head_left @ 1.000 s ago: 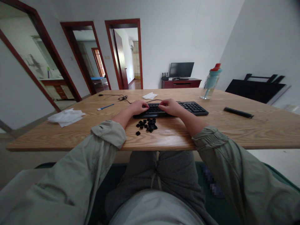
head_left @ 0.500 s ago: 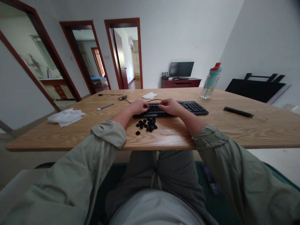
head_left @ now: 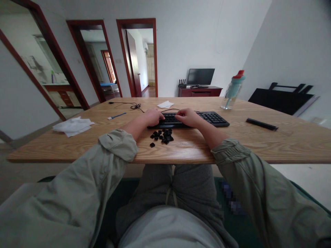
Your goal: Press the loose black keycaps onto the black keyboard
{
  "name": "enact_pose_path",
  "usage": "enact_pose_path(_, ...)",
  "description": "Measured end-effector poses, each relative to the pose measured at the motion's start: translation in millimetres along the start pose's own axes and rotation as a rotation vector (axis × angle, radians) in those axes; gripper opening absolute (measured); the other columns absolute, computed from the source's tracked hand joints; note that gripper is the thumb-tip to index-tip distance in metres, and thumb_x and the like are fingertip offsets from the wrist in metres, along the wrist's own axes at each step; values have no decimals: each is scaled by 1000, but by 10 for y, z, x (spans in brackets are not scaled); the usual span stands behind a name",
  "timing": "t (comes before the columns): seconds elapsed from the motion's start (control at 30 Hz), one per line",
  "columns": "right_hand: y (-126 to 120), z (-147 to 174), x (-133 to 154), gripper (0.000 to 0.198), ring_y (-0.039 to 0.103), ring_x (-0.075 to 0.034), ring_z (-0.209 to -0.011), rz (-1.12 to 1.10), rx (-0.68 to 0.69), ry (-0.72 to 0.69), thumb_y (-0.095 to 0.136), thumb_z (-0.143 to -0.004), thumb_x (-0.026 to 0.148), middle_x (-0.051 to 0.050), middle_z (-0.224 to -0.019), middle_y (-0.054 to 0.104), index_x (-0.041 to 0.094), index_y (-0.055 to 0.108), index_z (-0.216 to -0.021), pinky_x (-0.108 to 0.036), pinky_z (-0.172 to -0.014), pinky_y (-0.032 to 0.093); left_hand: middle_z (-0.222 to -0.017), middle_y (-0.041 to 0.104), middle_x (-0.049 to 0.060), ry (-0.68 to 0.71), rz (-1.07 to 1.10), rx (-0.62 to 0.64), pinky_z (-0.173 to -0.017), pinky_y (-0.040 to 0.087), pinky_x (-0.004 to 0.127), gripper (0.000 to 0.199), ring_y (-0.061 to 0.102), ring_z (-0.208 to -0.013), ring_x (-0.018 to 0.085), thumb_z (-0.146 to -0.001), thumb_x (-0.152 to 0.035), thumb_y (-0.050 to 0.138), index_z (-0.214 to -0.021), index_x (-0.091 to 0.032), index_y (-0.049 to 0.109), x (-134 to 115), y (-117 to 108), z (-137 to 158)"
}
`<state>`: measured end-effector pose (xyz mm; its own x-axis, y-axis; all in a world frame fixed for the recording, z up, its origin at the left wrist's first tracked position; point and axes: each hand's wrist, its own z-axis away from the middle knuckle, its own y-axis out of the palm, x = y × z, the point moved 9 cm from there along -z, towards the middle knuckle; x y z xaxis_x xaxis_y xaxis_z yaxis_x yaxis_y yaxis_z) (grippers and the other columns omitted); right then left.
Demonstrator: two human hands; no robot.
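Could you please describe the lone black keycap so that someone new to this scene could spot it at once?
On the wooden table, find the black keyboard. Between it and the table's near edge lies a cluster of loose black keycaps. The lone keycap sits apart from them, at the cluster's near left, closest to that edge.

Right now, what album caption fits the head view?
Left hand and right hand at a keyboard, loose keycaps in front.

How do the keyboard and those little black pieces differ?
The keyboard is one long slab; the pieces are many and small. The left hand and right hand are at the keyboard; the pieces lie clear of both hands. Keyboard and pieces are both black, on the table.
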<state>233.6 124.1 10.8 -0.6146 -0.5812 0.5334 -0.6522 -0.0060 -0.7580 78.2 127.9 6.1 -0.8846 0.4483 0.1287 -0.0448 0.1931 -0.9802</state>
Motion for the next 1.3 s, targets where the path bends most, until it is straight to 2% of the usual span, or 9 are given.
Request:
enact_pose_path(0.3, 0, 13, 18, 34, 47, -13, -63, 15, -2, 16, 55, -84, 41, -1, -65, 59, 11, 71, -83, -27, -60, 34, -112, 74, 7, -9, 72, -34, -84, 49, 30, 45, 67, -88, 22, -83, -13, 57, -121, -29, 74, -10, 40, 49)
enact_pose_path(0.9, 6, 1, -29, 29, 51, -13, -67, 30, -6, 47, 58, -84, 34, -3, -70, 63, 10, 74, -87, -26, -64, 36, -116, 73, 9, -32, 160, -97, -94, 50, 33, 48, 68, -99, 26, -79, -10, 57, -121, -26, 75, 32, 74, 50)
enact_pose_path(1.07, -10, 7, -18, 31, 49, -13, -64, -9, -11, 50, 57, -84, 37, -2, -68, 62, 10, 74, -88, -27, -62, 36, -119, 72, 4, -56, 252, -97, -94, 51, 28, 54, 68, -100, 21, -77, -7, 53, -123, -27, 73, 120, 122, 74)
enact_pose_path(1.2, -23, 5, 3, 33, 49, -13, -64, 1, -10, 21, 56, -84, 40, -2, -68, 62, 11, 73, -86, -27, -60, 34, -116, 73, 1, -19, 380, -180, -97, 50, 25, 51, 67, -105, 18, -76, -7, 53, -121, -22, 72, 133, 89, 89)
enact_pose_path(1.3, -20, 0, 2, 34, 50, -13, -64, -5, -11, 12, 56, -84, 40, -2, -69, 63, 11, 73, -86, -27, -60, 34, -112, 74, 2, -4, 474, -223, -96, 51, 26, 55, 68, -103, 17, -73, -7, 56, -126, -18, 65, 123, 64, 98)
